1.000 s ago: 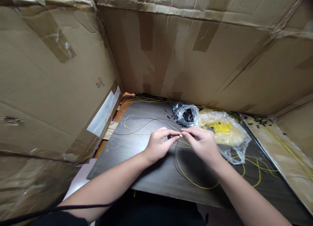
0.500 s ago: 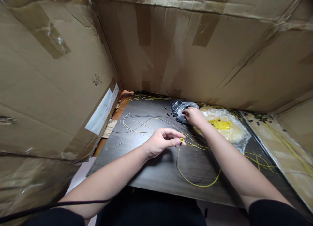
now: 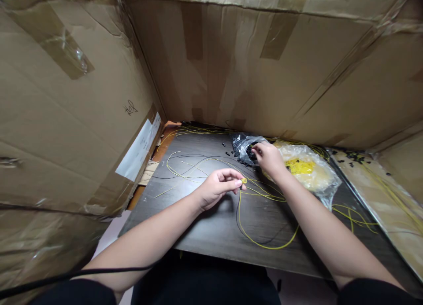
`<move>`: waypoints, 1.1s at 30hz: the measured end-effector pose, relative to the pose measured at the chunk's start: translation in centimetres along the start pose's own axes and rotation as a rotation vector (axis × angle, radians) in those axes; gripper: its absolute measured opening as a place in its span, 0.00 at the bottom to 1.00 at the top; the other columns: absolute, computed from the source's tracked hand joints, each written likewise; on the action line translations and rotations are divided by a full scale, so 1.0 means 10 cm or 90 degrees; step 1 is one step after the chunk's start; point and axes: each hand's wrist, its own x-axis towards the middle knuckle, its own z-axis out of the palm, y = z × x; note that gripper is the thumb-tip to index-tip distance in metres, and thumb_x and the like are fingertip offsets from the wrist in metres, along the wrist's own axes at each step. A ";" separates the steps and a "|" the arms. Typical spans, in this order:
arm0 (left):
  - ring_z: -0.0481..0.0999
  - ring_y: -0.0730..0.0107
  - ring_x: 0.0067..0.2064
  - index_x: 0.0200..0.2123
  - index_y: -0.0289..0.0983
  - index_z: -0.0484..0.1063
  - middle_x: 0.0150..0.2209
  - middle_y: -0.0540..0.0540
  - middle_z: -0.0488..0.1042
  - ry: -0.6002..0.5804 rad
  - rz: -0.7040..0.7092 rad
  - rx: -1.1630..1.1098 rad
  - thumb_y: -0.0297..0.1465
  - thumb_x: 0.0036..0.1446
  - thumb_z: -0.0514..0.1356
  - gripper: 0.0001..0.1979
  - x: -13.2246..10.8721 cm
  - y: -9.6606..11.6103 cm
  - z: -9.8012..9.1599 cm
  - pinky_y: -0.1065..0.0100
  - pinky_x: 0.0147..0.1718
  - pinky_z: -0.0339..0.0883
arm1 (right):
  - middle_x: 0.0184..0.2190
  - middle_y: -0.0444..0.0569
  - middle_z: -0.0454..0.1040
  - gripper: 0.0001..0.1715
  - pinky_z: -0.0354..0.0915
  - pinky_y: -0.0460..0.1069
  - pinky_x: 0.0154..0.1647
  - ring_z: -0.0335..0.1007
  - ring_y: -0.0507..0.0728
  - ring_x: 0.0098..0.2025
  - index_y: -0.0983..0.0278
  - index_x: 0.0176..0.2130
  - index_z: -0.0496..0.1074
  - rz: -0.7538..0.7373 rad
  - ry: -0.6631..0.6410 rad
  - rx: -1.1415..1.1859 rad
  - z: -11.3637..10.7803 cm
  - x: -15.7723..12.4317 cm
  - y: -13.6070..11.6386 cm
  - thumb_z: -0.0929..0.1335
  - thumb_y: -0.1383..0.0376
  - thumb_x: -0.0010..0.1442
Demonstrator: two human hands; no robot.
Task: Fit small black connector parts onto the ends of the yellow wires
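My left hand [image 3: 216, 188] hovers over the dark table [image 3: 205, 225], pinching the end of a thin yellow wire [image 3: 261, 243] that carries a small yellow piece [image 3: 243, 180]. From that pinch the wire loops down toward the table's front edge. My right hand [image 3: 269, 157] reaches back to a clear plastic bag of small black parts [image 3: 243, 144]; its fingertips are closed at the bag's mouth, and what they pinch is too small to make out. Right of that lies a clear bag of yellow parts [image 3: 306, 168].
Cardboard walls [image 3: 247, 71] close in the table on the left, back and right. Loose yellow and black wires [image 3: 185, 168] lie across the table's far left. A cardboard sheet with black bits and yellow wires [image 3: 380, 186] lies at the right.
A second ago both hands met at the wire's end. My right hand then let go and reached back to the bag of black parts; my left hand kept hold of the wire end.
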 end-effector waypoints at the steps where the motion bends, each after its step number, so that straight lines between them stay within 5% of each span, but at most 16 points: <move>1: 0.73 0.77 0.30 0.36 0.32 0.75 0.31 0.46 0.79 0.003 0.001 0.010 0.36 0.47 0.74 0.18 0.01 0.00 0.00 0.71 0.34 0.64 | 0.38 0.55 0.78 0.11 0.65 0.54 0.45 0.72 0.61 0.41 0.65 0.38 0.77 0.001 0.017 0.034 -0.03 -0.05 -0.03 0.65 0.64 0.65; 11: 0.73 0.75 0.32 0.37 0.31 0.74 0.31 0.46 0.78 0.033 -0.005 0.109 0.39 0.48 0.73 0.20 0.06 -0.06 -0.02 0.72 0.33 0.62 | 0.37 0.54 0.80 0.20 0.72 0.50 0.34 0.74 0.54 0.30 0.63 0.43 0.69 0.121 0.081 0.472 -0.20 -0.65 -0.43 0.65 0.49 0.67; 16: 0.72 0.76 0.31 0.37 0.32 0.74 0.31 0.46 0.78 0.043 -0.004 0.134 0.39 0.48 0.73 0.20 0.08 -0.10 -0.05 0.72 0.32 0.62 | 0.33 0.53 0.80 0.20 0.71 0.50 0.34 0.75 0.56 0.31 0.66 0.41 0.74 0.148 -0.003 0.226 -0.14 -0.38 -0.15 0.63 0.53 0.68; 20: 0.73 0.75 0.31 0.37 0.32 0.74 0.31 0.46 0.78 0.051 0.001 0.153 0.40 0.48 0.73 0.20 0.10 -0.11 -0.08 0.72 0.32 0.62 | 0.42 0.56 0.81 0.11 0.68 0.53 0.48 0.77 0.61 0.44 0.66 0.41 0.79 0.144 -0.070 0.065 -0.07 0.05 0.07 0.67 0.66 0.65; 23: 0.73 0.75 0.32 0.37 0.32 0.74 0.31 0.46 0.79 0.058 0.001 0.162 0.39 0.47 0.73 0.20 0.12 -0.11 -0.11 0.73 0.32 0.62 | 0.48 0.60 0.79 0.13 0.65 0.54 0.55 0.74 0.65 0.53 0.67 0.43 0.79 0.145 -0.128 -0.046 0.04 0.31 0.12 0.67 0.73 0.61; 33: 0.76 0.73 0.34 0.37 0.32 0.75 0.31 0.45 0.79 0.052 0.007 0.174 0.40 0.47 0.73 0.20 0.12 -0.11 -0.11 0.72 0.33 0.62 | 0.51 0.63 0.76 0.15 0.66 0.55 0.53 0.73 0.65 0.54 0.67 0.49 0.76 0.152 -0.180 -0.227 0.22 0.44 0.05 0.65 0.64 0.68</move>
